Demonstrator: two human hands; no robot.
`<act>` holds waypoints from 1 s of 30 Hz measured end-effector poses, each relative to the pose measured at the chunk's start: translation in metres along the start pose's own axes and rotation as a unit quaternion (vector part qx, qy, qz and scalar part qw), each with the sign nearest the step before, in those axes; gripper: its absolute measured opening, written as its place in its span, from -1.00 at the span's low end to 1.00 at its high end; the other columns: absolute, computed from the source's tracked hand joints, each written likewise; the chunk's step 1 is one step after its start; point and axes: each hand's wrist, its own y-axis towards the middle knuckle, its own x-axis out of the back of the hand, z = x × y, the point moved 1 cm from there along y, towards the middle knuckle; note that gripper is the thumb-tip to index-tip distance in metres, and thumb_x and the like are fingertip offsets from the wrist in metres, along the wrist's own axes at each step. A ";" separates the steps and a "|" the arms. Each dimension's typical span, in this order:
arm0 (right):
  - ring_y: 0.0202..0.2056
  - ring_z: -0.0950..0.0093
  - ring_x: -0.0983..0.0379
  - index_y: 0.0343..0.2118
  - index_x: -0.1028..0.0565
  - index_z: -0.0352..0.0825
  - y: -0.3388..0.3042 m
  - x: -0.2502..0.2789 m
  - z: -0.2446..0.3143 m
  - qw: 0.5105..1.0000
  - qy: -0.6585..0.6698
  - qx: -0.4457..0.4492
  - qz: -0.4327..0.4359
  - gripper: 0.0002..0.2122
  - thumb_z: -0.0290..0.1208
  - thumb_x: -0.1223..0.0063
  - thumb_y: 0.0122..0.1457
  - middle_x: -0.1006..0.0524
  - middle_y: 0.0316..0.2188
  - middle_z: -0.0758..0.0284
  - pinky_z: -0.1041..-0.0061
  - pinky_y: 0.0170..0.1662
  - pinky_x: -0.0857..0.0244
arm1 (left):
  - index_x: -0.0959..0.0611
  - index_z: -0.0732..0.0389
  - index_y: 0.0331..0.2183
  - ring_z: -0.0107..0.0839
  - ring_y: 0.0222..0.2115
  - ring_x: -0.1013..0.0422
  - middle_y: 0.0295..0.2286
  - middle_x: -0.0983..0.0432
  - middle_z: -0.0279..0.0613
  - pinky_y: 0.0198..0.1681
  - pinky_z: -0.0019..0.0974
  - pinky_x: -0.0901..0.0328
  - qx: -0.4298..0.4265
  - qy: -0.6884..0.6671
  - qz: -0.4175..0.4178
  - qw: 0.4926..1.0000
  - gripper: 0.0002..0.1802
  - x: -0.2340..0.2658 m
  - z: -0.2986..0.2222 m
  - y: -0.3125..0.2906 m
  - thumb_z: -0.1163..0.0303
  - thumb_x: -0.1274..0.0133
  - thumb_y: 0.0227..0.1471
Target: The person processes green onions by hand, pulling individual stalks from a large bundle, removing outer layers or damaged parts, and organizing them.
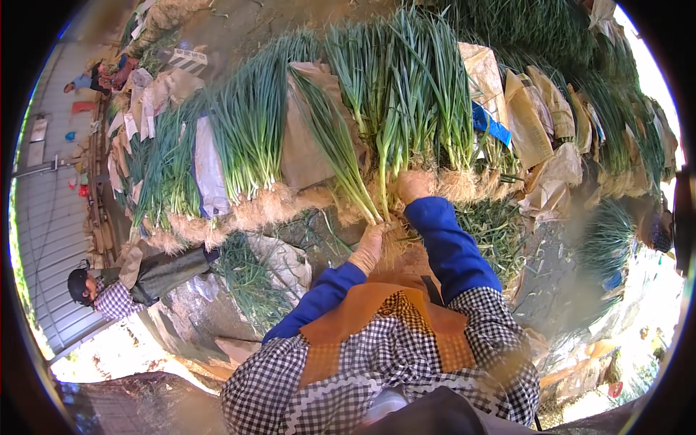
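My left hand (368,248) is closed around the lower ends of a few long green onions (339,158), just above their pale, hairy roots. Their leaves fan up and to the left. My right hand (415,186) is at the root end of the row of upright green onions (417,94), its fingers curled about the base of some stalks and partly hidden. A thin stalk (383,170) runs down between both hands. Loose roots (395,243) hang beside my left hand.
More green onions (250,138) stand in the row to the left, with sacks (212,167) between bunches. Tan sacks (528,119) lean at the right. Loose leaves (250,279) litter the ground. Another person (116,293) is at the left, near a corrugated wall (61,246).
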 end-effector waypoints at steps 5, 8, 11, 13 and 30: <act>-0.53 0.40 -0.37 -0.41 -0.44 -0.32 -0.038 -0.052 -0.023 0.954 0.222 0.196 -0.046 -0.73 -0.24 0.25 0.15 -0.43 -0.61 0.28 0.42 -0.42 -0.27 | -0.55 0.24 -0.43 -0.43 -0.43 -0.36 -0.47 -0.45 -0.30 -0.32 -0.37 -0.28 0.090 -0.135 -0.012 0.987 -0.86 0.001 0.024 0.010 0.51 -0.02 -0.18; -0.67 0.56 -0.12 -0.49 -0.38 -0.34 -0.132 -0.025 -0.058 0.813 0.510 0.238 0.146 -0.72 -0.23 0.24 0.16 -0.21 -0.74 0.42 0.50 -0.57 -0.12 | -0.54 0.19 -0.48 -0.40 -0.43 -0.41 -0.46 -0.47 -0.29 -0.34 -0.36 -0.34 0.089 -0.166 -0.013 0.982 -0.90 0.012 0.004 0.001 0.54 -0.05 -0.20; -0.65 0.55 -0.31 -0.48 -0.46 -0.33 -0.184 -0.046 -0.128 0.779 0.462 0.155 0.394 -0.82 -0.33 0.09 0.09 -0.41 -0.67 0.40 0.58 -0.61 -0.18 | -0.54 0.18 -0.47 -0.47 -0.40 -0.30 -0.50 -0.39 -0.39 -0.28 -0.38 -0.21 0.059 -0.061 -0.066 0.994 -0.89 0.022 -0.003 -0.004 0.50 -0.09 -0.20; -0.46 0.33 -0.39 -0.41 -0.48 -0.30 -0.188 -0.111 -0.188 0.935 0.105 0.131 0.311 -0.79 -0.28 0.13 0.08 -0.47 -0.50 0.26 0.39 -0.39 -0.26 | -0.55 0.19 -0.47 -0.48 -0.40 -0.29 -0.50 -0.39 -0.40 -0.27 -0.38 -0.19 0.065 -0.064 -0.040 0.995 -0.89 0.011 -0.009 -0.005 0.48 -0.09 -0.20; -0.59 0.61 -0.29 -0.50 -0.43 -0.29 -0.119 -0.028 -0.036 0.775 0.421 0.435 -0.184 -0.83 -0.31 0.11 0.10 -0.38 -0.67 0.40 0.59 -0.58 -0.12 | -0.51 0.26 -0.31 -0.38 -0.44 -0.42 -0.43 -0.48 -0.22 -0.32 -0.35 -0.35 0.081 -0.183 -0.030 0.979 -0.79 0.000 -0.022 -0.009 0.41 0.03 -0.06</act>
